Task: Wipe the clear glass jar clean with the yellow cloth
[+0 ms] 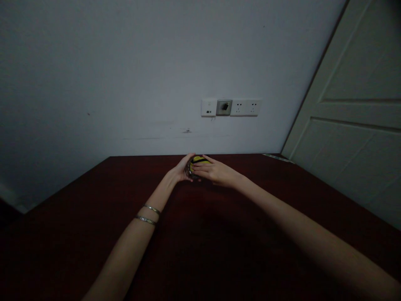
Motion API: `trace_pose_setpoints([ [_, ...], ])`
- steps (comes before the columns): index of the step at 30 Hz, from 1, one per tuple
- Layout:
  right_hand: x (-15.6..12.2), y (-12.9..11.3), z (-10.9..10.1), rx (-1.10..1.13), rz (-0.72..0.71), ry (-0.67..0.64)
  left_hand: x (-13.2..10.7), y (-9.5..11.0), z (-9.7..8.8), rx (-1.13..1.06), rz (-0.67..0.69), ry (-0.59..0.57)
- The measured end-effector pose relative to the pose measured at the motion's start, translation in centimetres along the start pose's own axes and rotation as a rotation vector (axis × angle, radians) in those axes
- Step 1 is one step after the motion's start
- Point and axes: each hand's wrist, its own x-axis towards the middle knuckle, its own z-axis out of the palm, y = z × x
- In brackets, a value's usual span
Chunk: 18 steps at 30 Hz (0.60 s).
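A small round yellow-and-black object (196, 164) sits in both hands near the far edge of the table, just below the middle of the frame. A silvery metal band or casing shows along its left side; its exact kind is too small and dark to tell. The left hand (181, 169) is curled around the object's left side, and the right hand (216, 172) comes in from the right, its fingers (200, 168) laid across the front. Both hands are closed on it and together hide much of it, with only the yellow top and a black stripe showing clearly.

Two thin silver bangles (148, 214) circle the left forearm. Both forearms reach up from the bottom corners over the dark reddish-brown wooden table (78, 209). A thin pale strip (277, 157) lies at the table's far right corner, well apart from the hands. Above the table, on the white wall (109, 75), is a row of fittings at upper centre right: a white switch plate (209, 107), a metal-framed port (224, 107) and a double power socket panel (245, 107). A scuff mark (187, 131) lies below them. A cream panelled door (351, 104) fills the right side.
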Motion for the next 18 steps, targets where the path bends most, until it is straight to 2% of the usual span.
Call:
trace_pose_setpoints([
  [4, 0.4, -0.1, -0.9, -0.169, -0.19, 0.003, -0.2, 0.0, -0.4, 0.136, -0.078, -0.103],
  [8, 0.7, 0.2, -0.4, -0.205, -0.211, -0.02, -0.2, -0.2, -0.4, 0.19, -0.049, -0.059],
  [14, 0.2, 0.2, 0.2, -0.084, -0.002, -0.056, 0.3, -0.5, 0.1, 0.111, 0.182, 0.054],
  [18, 0.1, -1.0, -0.5, 0.07, 0.232, -0.045, 0.7, -0.5, 1.2, 0.027, 0.377, 0.151],
])
